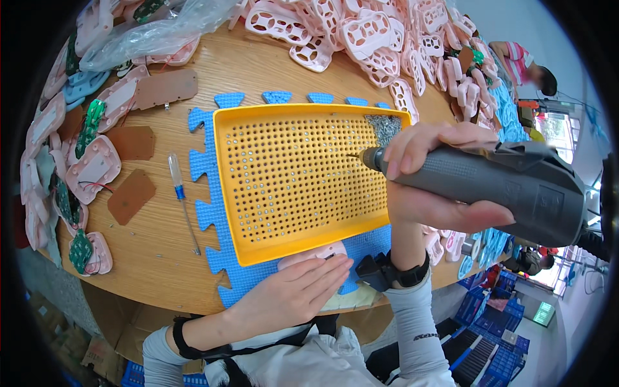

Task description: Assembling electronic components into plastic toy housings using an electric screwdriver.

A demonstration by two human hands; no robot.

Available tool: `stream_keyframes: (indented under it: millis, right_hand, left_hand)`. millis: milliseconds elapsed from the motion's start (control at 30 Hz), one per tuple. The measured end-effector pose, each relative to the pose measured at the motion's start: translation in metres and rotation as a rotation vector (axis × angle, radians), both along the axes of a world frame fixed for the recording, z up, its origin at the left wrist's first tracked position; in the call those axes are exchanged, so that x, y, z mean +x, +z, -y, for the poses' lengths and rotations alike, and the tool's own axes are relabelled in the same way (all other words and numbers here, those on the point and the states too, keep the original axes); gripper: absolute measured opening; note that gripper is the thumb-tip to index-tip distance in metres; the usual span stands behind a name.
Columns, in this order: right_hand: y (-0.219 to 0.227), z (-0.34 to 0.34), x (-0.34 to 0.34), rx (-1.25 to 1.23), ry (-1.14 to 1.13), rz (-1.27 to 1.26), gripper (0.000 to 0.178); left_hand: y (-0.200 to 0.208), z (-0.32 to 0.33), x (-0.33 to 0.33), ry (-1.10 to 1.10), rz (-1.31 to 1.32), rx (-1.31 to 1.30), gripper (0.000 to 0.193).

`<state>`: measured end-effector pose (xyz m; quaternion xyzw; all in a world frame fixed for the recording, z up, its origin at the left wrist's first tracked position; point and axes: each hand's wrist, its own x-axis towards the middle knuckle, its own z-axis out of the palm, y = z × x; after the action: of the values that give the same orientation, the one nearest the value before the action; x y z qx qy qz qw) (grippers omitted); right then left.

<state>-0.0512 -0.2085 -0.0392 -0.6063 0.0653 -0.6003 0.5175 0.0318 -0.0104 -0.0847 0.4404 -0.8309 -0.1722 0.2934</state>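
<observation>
In my right hand (419, 168) is a dark grey electric screwdriver (490, 180), held level with the fingers wrapped round its body. Its thin bit points left, over the right part of a yellow screw tray (300, 253). Small screws sit in many of the tray's holes, and a heap of loose screws (385, 129) fills its far right corner. My left hand (303, 284) lies with straight fingers over a pink plastic shell (322, 251) at the tray's near edge. That hand hides most of the shell, and its thumb is out of sight.
Under the tray lies a blue foam mat (225, 271). A hand screwdriver (177, 187) with a clear and blue handle rests to the left, beside brown boards (132, 195) and pink shells with green circuit boards (82, 251). Pink frames (367, 39) pile up at the back. Another person (519, 64) is far right.
</observation>
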Motion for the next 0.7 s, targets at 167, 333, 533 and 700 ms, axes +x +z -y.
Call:
stream_keyframes:
  millis: [167,333,533,700]
  right_hand:
    - [0.011,0.001,-0.017,-0.092,-0.039,-0.143,0.071]
    - [0.051,-0.052,-0.014,-0.012,0.129,-0.116,0.072]
    - [0.057,-0.096,-0.026,0.004,0.555,-0.231,0.017]
    - [0.028,-0.107,-0.028,-0.034,0.512,-0.170,0.015]
  left_hand:
    - [0.011,-0.005,-0.008,0.037,0.106,0.004,0.040]
    - [0.007,-0.012,-0.013,0.077,0.224,-0.034,0.042]
    - [-0.001,-0.018,-0.018,0.013,0.113,0.022,0.048]
    - [-0.004,-0.019,-0.015,-0.001,0.127,0.049,0.052]
